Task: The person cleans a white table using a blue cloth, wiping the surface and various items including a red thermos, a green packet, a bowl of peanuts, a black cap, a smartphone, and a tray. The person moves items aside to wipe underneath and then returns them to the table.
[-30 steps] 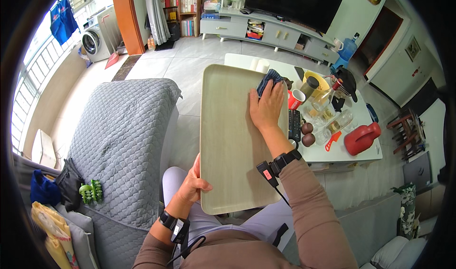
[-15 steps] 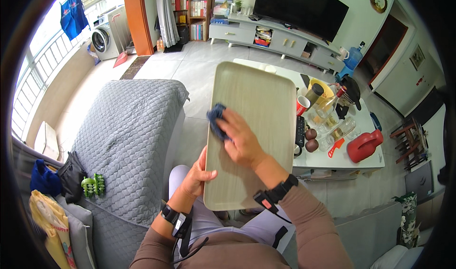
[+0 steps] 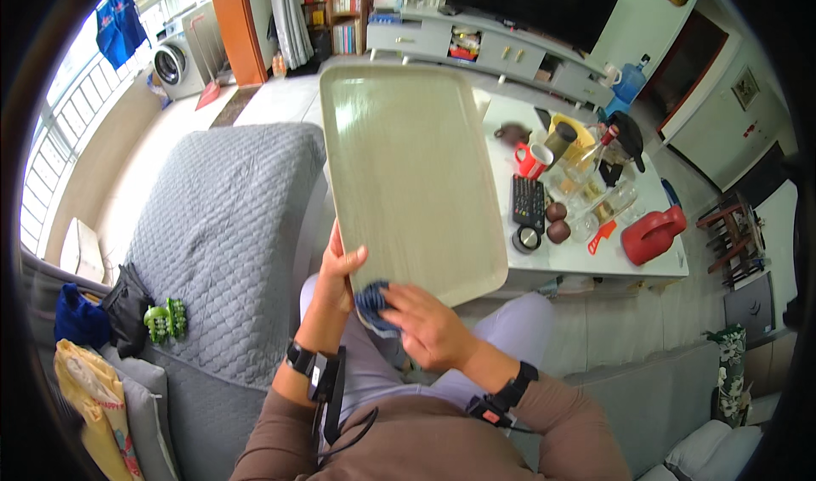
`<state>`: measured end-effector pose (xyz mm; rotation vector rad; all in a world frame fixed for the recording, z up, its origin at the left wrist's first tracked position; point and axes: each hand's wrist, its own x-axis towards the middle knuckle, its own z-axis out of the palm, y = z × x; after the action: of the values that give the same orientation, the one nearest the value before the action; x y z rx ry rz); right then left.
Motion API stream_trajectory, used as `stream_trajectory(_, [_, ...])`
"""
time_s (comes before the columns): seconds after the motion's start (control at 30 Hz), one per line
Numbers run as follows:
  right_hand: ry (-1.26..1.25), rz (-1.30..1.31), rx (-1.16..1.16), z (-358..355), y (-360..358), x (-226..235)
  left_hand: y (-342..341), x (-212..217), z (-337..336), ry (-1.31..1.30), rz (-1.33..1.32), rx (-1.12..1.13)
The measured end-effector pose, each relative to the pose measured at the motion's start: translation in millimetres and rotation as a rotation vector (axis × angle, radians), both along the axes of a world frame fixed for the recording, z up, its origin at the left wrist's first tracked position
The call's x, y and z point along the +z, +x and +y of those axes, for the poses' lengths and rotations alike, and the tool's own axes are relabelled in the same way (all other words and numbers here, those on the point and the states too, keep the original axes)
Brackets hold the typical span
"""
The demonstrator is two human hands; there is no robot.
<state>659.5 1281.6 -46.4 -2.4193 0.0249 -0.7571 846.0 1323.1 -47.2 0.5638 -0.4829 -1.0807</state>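
Observation:
A large beige tray (image 3: 416,175) with rounded corners and a raised rim is held up in front of me, tilted a little to the left. My left hand (image 3: 338,268) grips its lower left edge, thumb on the face and fingers hidden behind. Bunched in the fingers of my right hand (image 3: 429,324) is a dark blue cloth (image 3: 372,304). That cloth touches the tray's lower left corner, just below my left hand. A glossy patch of light shows near the tray's upper left.
Right of the tray, a white table (image 3: 578,256) carries a red-and-white mug (image 3: 533,161), a black remote control (image 3: 527,202), glassware, a red jug (image 3: 653,236) and an orange-red scraper-like tool (image 3: 601,236). To the left stands a grey quilted seat (image 3: 225,200). A green massage roller (image 3: 166,320) lies nearby.
My right hand and the cloth have moved down from the tray's left side to its lower left corner. The tray has shifted up and left and tilted, uncovering more of the table.

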Motion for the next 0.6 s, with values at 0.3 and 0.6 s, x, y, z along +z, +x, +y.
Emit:
stream_trajectory(0.3, [-0.232, -0.08, -0.425, -48.1, -70.0, -8.6, -19.6, 11.8, -7.9, 0.052, -0.007, -0.066])
stream_trajectory(0.6, [-0.453, -0.013, -0.637, -103.3, -122.1, -26.0, -39.0, 13.5, -14.3, 0.109, -0.083, -0.07])
